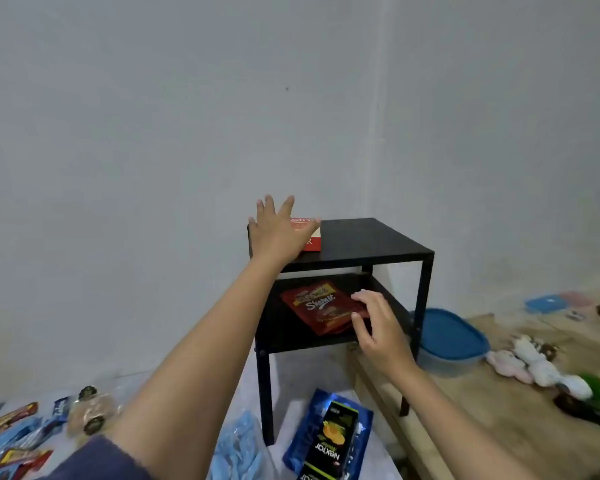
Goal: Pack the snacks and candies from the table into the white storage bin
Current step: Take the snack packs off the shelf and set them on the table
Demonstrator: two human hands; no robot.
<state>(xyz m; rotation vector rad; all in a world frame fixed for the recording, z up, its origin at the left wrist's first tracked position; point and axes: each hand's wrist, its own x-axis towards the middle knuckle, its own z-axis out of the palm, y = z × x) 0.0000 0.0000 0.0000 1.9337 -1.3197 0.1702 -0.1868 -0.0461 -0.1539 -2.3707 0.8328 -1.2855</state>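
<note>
A small black side table (371, 240) stands in the corner. A red and white box (313, 244) lies on its top at the back left, and my left hand (278, 233) is spread flat over it with the fingers apart, partly hiding it. A dark red snack pouch (317, 306) lies on the lower shelf. My right hand (378, 323) pinches the pouch's right edge between thumb and fingers. No white storage bin is in view.
On the floor lie a black and blue Nextar pack (329, 441), a blue plastic bag (238, 448) and several small snack packets (14, 434) at the far left. A clear container with a blue lid (447, 334) and soft toys (534, 365) sit on a low wooden platform (499, 420) to the right.
</note>
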